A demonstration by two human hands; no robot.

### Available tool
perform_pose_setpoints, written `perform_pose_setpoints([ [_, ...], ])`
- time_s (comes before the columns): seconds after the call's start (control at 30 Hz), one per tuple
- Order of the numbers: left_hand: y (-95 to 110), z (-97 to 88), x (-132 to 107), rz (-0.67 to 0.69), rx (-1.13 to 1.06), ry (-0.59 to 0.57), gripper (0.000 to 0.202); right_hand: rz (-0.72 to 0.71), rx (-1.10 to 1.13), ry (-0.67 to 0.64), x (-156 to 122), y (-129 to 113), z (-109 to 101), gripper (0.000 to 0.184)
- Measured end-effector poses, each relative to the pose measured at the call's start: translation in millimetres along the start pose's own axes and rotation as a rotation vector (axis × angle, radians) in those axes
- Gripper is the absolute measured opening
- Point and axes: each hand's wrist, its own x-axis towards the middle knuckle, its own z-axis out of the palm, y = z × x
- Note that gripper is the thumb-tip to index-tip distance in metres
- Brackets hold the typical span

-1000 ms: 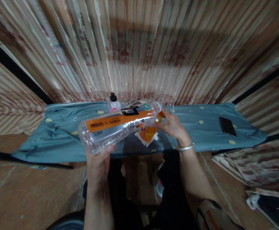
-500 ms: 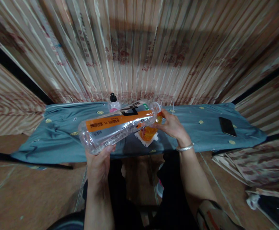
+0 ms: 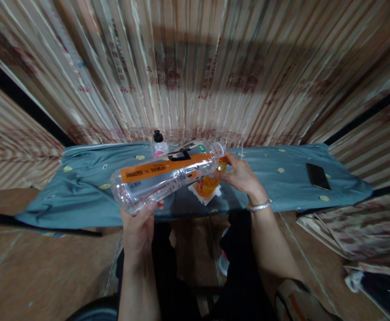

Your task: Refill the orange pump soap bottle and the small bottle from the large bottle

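Observation:
A large clear plastic bottle (image 3: 166, 171) with an orange and silver label lies tilted across the middle of the view, its white-ringed mouth at the upper right. My left hand (image 3: 139, 223) is closed around its lower end from below. Behind the bottle's neck, my right hand (image 3: 240, 175) has its fingers around the upper part of an orange see-through bottle (image 3: 208, 186), which stands on a white paper napkin (image 3: 200, 199). The clear bottle's mouth is close to the top of the orange bottle; whether they touch is hidden. No liquid stream can be made out.
Behind the clear bottle stands a small bottle with a black cap (image 3: 158, 138). A dark phone (image 3: 317, 176) lies at the right of the narrow table with a blue-green cloth (image 3: 275, 191). Striped curtains (image 3: 195, 67) hang close behind, and black poles (image 3: 24, 96) flank the table.
The clear bottle has rolled slightly in my left hand, its label shifting a little, and its base has moved slightly right. My right hand and the orange bottle stay in place.

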Motion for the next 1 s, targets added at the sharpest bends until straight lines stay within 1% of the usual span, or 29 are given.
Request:
perform_pose_setpoints([
  [0.33,-2.6,0.3,2.5,0.019,-0.044,-0.036,0.042,0.004,0.011,-0.009,0.3,1.4,0.8,0.056],
  [0.53,-1.3,5.8,2.0,-0.007,-0.046,0.021,0.041,0.024,0.004,-0.017,0.5,0.2,0.0,0.058],
  [0.87,-3.1,3.7,1.3,-0.062,-0.057,0.053,0.046,0.052,0.016,-0.024,-0.3,-3.1,-0.1,0.069],
  [1.0,-2.7,5.5,0.4,-0.055,-0.05,0.056,0.051,0.05,0.024,-0.03,-0.3,-5.2,-0.7,0.068],
])
